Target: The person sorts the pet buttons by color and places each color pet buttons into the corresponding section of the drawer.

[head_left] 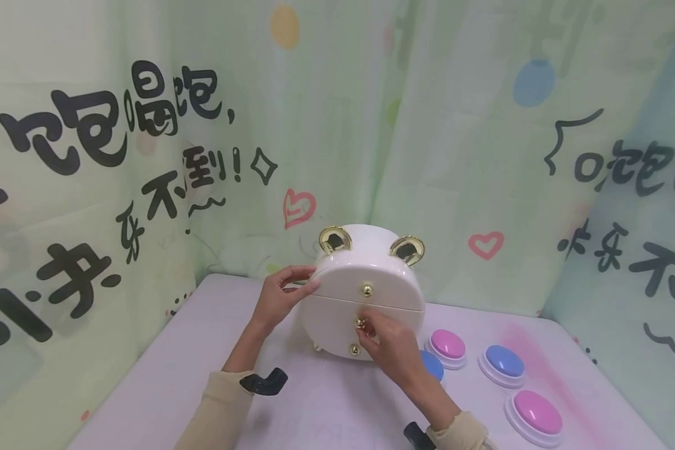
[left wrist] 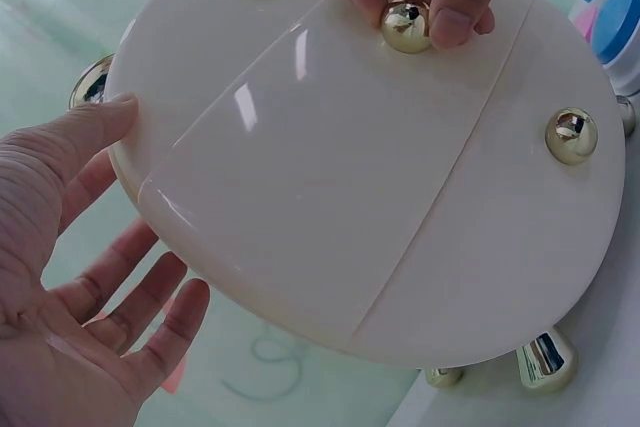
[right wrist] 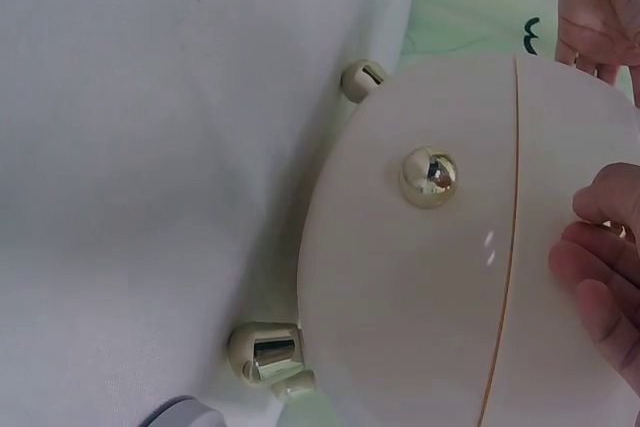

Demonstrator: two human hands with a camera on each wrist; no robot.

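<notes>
A glossy white round drawer box (head_left: 329,315) stands upright on the table, with two gold ears (head_left: 407,250) on top and small gold feet (right wrist: 265,355) below. Seams divide its front into three drawers, each with a round gold knob. The fingertips of my right hand (head_left: 392,347) pinch the middle knob (left wrist: 407,25). At the box's upper left side is my left hand (head_left: 278,301), its thumb touching the front rim and its other fingers spread along the side. The top knob (head_left: 367,290) and bottom knob (right wrist: 428,177) are untouched.
Right of the box stand several push buttons on white bases, among them a pink button (head_left: 447,344), a blue button (head_left: 504,361) and a nearer pink button (head_left: 538,412). Another blue button (head_left: 432,365) is partly behind my right arm. Pale green printed curtains (head_left: 455,156) surround the table (head_left: 315,412).
</notes>
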